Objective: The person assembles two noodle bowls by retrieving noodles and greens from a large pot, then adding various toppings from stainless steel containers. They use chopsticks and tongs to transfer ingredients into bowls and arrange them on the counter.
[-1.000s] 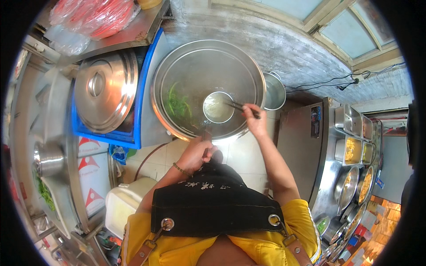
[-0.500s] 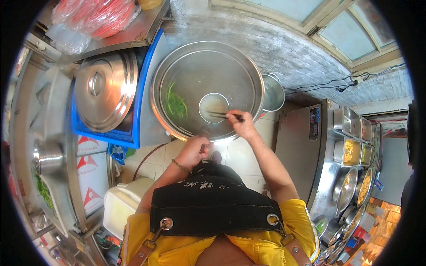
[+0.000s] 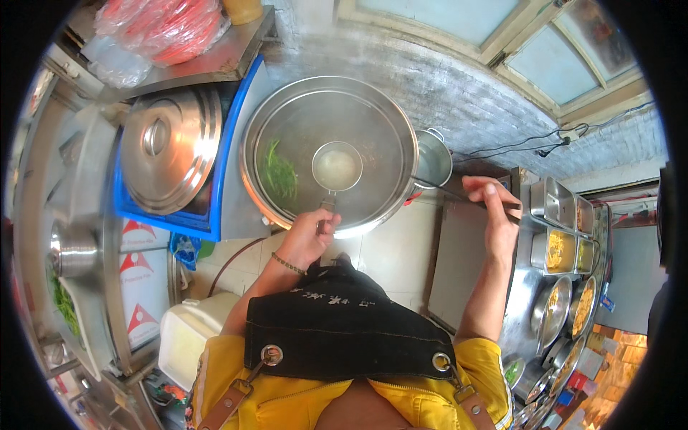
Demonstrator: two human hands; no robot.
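A wide steel pot (image 3: 407,136) stands in front of me, full of cloudy, steaming liquid. My left hand (image 3: 312,235) is closed round the handle of a round strainer (image 3: 337,166), which sits in the liquid near the pot's middle with something pale inside. Long green leaves (image 3: 279,175) float in a bunch left of the strainer. Away to the right of the pot, my right hand (image 3: 494,211) grips long dark chopsticks (image 3: 453,192), whose tips point back towards the pot's right rim.
Left of the pot, a large steel lid (image 3: 172,154) lies on a blue-edged unit (image 3: 222,172). A smaller pot (image 3: 434,161) stands at its right. Along the right counter are steel food trays (image 3: 558,250) and bowls (image 3: 552,314). A white bin (image 3: 188,333) sits at lower left.
My right hand has swung right, out of the pot, taking the chopsticks from the strainer. The strainer now sits slightly further left, with its handle showing in my left hand.
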